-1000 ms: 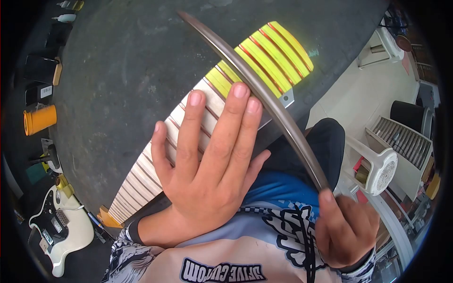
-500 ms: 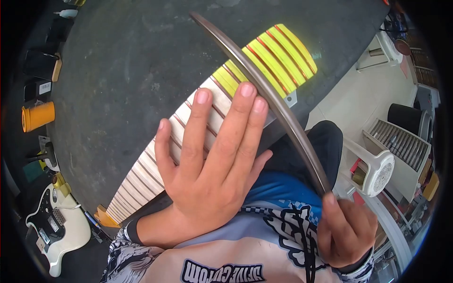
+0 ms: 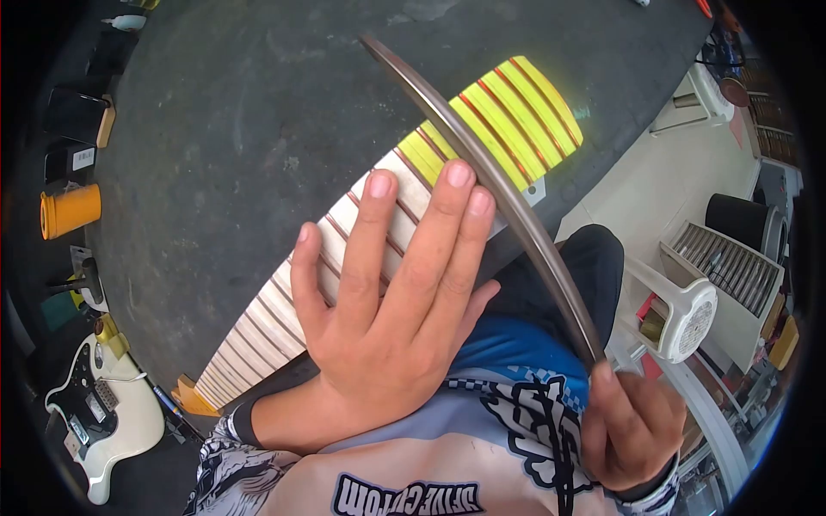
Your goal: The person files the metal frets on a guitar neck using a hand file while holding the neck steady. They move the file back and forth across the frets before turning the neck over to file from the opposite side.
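Note:
A guitar neck (image 3: 262, 322) lies diagonally on the dark work surface, its fretboard covered in white tape, with yellow tape (image 3: 525, 116) toward the upper-right end. Metal frets show as strips between the tape. My left hand (image 3: 391, 297) rests flat on the white part, palm down, fingers spread and holding nothing. A long, slim dark metal file (image 3: 508, 193) crosses the neck over the yellow section. It looks curved in this wide view. My right hand (image 3: 637, 421) is closed around the file's near end, close to my body. My left fingertips lie beside the file.
A wooden support (image 3: 194, 396) sits under the neck's narrow end. At lower left is a white guitar body (image 3: 129, 426). An orange container (image 3: 70, 211) and a hammer (image 3: 86, 279) line the left edge. White stools (image 3: 688, 318) stand at the right.
The neck's taped wide end, my left hand and the file appear slightly lower and farther right. My right hand sits a little lower, still gripping the file.

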Action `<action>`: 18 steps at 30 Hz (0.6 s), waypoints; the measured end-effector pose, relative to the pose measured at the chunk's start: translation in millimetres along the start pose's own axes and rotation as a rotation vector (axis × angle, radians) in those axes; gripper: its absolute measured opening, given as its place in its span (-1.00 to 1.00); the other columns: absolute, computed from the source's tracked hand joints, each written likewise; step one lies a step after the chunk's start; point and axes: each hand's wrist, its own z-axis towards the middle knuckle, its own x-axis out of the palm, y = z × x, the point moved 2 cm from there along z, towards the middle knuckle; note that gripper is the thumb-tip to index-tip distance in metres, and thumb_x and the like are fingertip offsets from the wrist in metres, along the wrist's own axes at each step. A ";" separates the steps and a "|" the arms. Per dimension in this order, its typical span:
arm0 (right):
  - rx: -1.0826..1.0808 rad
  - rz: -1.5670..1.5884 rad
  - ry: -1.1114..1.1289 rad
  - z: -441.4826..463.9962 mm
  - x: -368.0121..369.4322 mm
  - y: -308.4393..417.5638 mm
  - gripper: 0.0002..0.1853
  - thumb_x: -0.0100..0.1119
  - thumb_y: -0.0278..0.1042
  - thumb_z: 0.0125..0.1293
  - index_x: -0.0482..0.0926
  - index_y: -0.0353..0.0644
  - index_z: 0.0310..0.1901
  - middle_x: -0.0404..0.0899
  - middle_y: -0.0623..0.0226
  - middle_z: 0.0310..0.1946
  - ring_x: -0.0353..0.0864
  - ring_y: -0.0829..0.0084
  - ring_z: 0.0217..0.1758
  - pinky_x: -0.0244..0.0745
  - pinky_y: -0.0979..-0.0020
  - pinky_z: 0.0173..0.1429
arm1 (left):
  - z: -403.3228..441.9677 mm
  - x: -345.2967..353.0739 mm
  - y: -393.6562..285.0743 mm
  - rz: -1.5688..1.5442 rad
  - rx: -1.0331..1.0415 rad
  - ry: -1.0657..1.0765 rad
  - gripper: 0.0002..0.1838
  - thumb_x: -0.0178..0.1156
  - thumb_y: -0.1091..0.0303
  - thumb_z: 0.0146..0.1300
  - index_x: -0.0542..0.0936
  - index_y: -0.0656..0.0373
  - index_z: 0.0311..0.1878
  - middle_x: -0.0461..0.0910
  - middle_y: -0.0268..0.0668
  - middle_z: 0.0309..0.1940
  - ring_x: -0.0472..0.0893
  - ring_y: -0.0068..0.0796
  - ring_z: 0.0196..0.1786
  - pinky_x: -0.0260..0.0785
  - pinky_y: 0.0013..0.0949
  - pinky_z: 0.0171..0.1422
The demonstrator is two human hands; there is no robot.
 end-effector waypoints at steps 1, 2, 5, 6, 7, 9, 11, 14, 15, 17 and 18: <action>0.022 0.024 0.033 9.0 -0.2 0.5 -0.38 0.25 -0.69 0.01 0.60 -0.22 0.22 0.65 0.20 -0.40 0.52 0.28 -0.45 0.40 0.29 -0.26 | 1.2 -0.5 -0.6 -0.005 -0.004 0.007 -0.30 0.20 -0.22 0.32 0.57 0.10 0.34 0.55 -0.27 0.35 0.40 -0.06 0.47 -0.08 0.00 0.60; 0.043 0.047 0.067 13.3 -0.6 0.2 -0.38 0.26 -0.69 0.01 0.60 -0.22 0.22 0.65 0.20 -0.40 0.52 0.28 -0.45 0.40 0.29 -0.26 | 1.7 -0.3 -0.8 -0.004 0.002 0.000 -0.30 0.21 -0.21 0.31 0.57 0.10 0.34 0.55 -0.27 0.35 0.40 -0.06 0.47 -0.08 0.00 0.60; -0.025 -0.028 -0.009 -13.5 -3.1 -6.9 -0.39 0.24 -0.69 0.02 0.60 -0.22 0.22 0.64 0.23 -0.42 0.52 0.28 -0.45 0.41 0.28 -0.25 | 0.9 1.3 -0.2 -0.012 0.006 -0.008 -0.31 0.22 -0.20 0.30 0.58 0.10 0.33 0.55 -0.29 0.35 0.41 -0.06 0.47 -0.08 0.01 0.60; -0.034 -0.048 -0.037 -30.4 -1.9 -12.2 -0.38 0.23 -0.69 0.02 0.60 -0.22 0.22 0.63 0.23 -0.42 0.52 0.28 -0.45 0.41 0.28 -0.24 | 1.1 1.7 -0.1 -0.016 0.007 -0.008 -0.31 0.23 -0.20 0.29 0.58 0.09 0.33 0.56 -0.29 0.35 0.41 -0.07 0.46 -0.08 0.01 0.60; -0.044 -0.063 -0.064 -46.3 -1.7 -15.2 -0.38 0.23 -0.68 0.01 0.60 -0.22 0.22 0.63 0.23 -0.43 0.51 0.28 -0.45 0.41 0.27 -0.23 | 0.7 1.7 0.6 -0.016 0.008 -0.005 -0.31 0.24 -0.19 0.28 0.59 0.09 0.33 0.56 -0.30 0.34 0.41 -0.07 0.46 -0.08 0.01 0.60; -0.027 -0.060 -0.048 -59.9 -5.0 -12.2 -0.38 0.22 -0.68 0.01 0.60 -0.22 0.22 0.62 0.23 -0.44 0.50 0.28 -0.46 0.41 0.27 -0.24 | 0.5 4.3 1.2 -0.015 0.000 -0.030 -0.30 0.26 -0.19 0.23 0.60 0.07 0.32 0.56 -0.33 0.34 0.42 -0.08 0.46 -0.06 0.03 0.59; -0.024 -0.062 -0.045 -59.1 -7.0 -10.8 -0.38 0.22 -0.69 0.00 0.60 -0.22 0.21 0.61 0.22 -0.45 0.49 0.28 -0.47 0.40 0.28 -0.26 | -0.3 3.9 0.6 -0.033 -0.005 -0.035 -0.30 0.27 -0.19 0.21 0.61 0.06 0.31 0.57 -0.34 0.34 0.42 -0.09 0.46 -0.05 0.04 0.59; -0.063 -0.042 -0.075 -10.1 -0.8 -5.4 -0.37 0.22 -0.71 -0.03 0.62 -0.23 0.19 0.63 0.21 -0.46 0.50 0.28 -0.51 0.40 0.33 -0.31 | 0.1 1.3 1.1 -0.028 -0.005 -0.014 -0.30 0.27 -0.19 0.21 0.60 0.05 0.32 0.57 -0.35 0.34 0.42 -0.09 0.46 -0.05 0.04 0.59; -0.038 -0.014 -0.058 0.9 1.4 -2.2 -0.37 0.22 -0.71 -0.03 0.62 -0.23 0.19 0.63 0.20 -0.46 0.51 0.28 -0.51 0.39 0.33 -0.31 | -1.1 0.4 0.5 -0.030 -0.010 -0.011 -0.30 0.26 -0.19 0.22 0.60 0.06 0.32 0.57 -0.35 0.34 0.42 -0.09 0.46 -0.06 0.04 0.59; 0.010 0.035 -0.034 16.3 4.9 1.6 -0.37 0.22 -0.72 -0.04 0.62 -0.23 0.18 0.64 0.20 -0.45 0.51 0.28 -0.53 0.39 0.33 -0.33 | 0.7 1.8 -0.1 -0.031 -0.016 -0.017 -0.30 0.26 -0.18 0.23 0.60 0.06 0.33 0.56 -0.35 0.34 0.42 -0.09 0.46 -0.06 0.04 0.59; -0.001 0.023 -0.032 16.0 3.3 1.9 -0.39 0.22 -0.71 -0.03 0.62 -0.24 0.18 0.64 0.20 -0.45 0.51 0.30 -0.54 0.38 0.33 -0.34 | 0.0 1.4 0.1 -0.033 -0.013 -0.005 -0.31 0.26 -0.18 0.23 0.59 0.06 0.33 0.56 -0.35 0.34 0.41 -0.09 0.46 -0.07 0.04 0.59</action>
